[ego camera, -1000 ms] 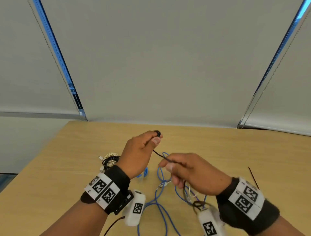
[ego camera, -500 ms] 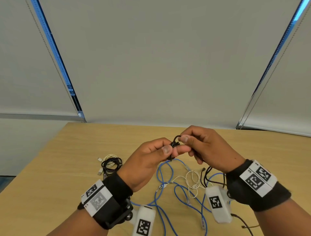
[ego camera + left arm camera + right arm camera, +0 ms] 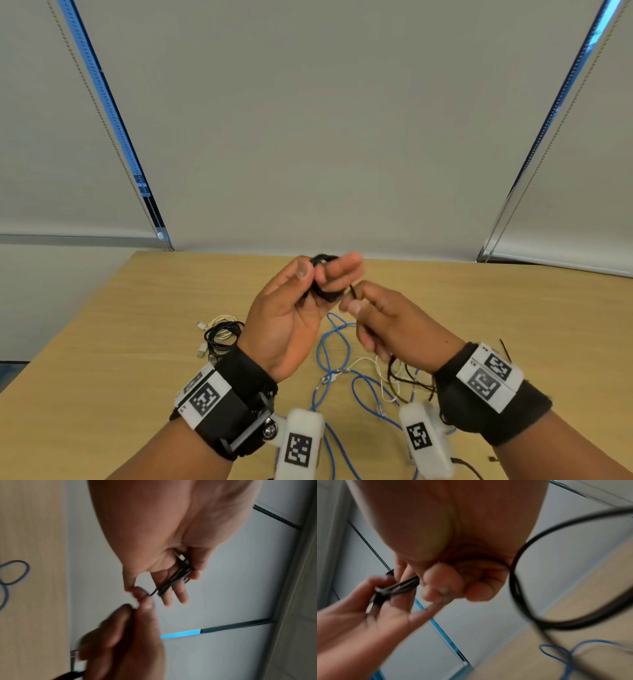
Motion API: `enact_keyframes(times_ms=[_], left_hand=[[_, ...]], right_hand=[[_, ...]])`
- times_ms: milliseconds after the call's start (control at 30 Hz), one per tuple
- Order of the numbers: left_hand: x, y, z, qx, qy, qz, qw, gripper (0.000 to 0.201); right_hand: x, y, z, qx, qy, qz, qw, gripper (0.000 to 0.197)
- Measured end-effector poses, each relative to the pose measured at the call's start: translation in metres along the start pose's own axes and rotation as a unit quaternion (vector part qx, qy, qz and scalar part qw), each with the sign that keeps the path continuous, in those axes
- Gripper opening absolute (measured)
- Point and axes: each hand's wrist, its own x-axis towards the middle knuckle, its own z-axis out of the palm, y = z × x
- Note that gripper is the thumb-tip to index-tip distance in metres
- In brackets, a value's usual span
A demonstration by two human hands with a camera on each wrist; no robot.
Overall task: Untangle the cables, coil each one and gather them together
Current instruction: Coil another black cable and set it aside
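My left hand [image 3: 308,287] is raised above the table and holds a small coil of thin black cable [image 3: 323,275] wound round its fingers, thumb pressing on it; the same black cable coil [image 3: 175,580] crosses the fingers in the left wrist view. Just right of it, my right hand [image 3: 380,315] pinches the black cable's free run [image 3: 352,291] close to the coil, and in the right wrist view a slack black loop [image 3: 518,588] hangs past the fist. A long blue cable [image 3: 337,346] lies looped on the table below both hands, tangled with a thin white cable [image 3: 371,363].
A coiled black cable [image 3: 219,339] lies on a coiled white cable [image 3: 219,320] on the wooden table [image 3: 102,359], left of my left wrist. More dark cable [image 3: 400,380] lies under my right wrist. Grey roller blinds close off the far edge.
The right hand has dropped from above the left fingers to below and right of them, drawing the cable. The left hand has turned palm up, with more black turns wound on its fingers.
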Motion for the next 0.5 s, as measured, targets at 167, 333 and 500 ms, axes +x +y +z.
enact_keyframes(times_ms=[167,333,500], left_hand=[[0.008,0.005,-0.016,0.135,0.060,0.047,0.988,0.026],[0.003,-0.009,-0.033,0.370,0.050,-0.020,0.927,0.026],[-0.004,-0.022,-0.023,0.418,-0.034,-0.083,0.904,0.035]], right_hand=[[-0.013,0.017,0.028,-0.012,-0.072,0.033,0.997,0.016],[-0.014,0.001,0.020,-0.096,-0.037,0.001,0.995,0.016],[-0.006,-0.011,0.000,-0.150,0.123,-0.062,0.979,0.005]])
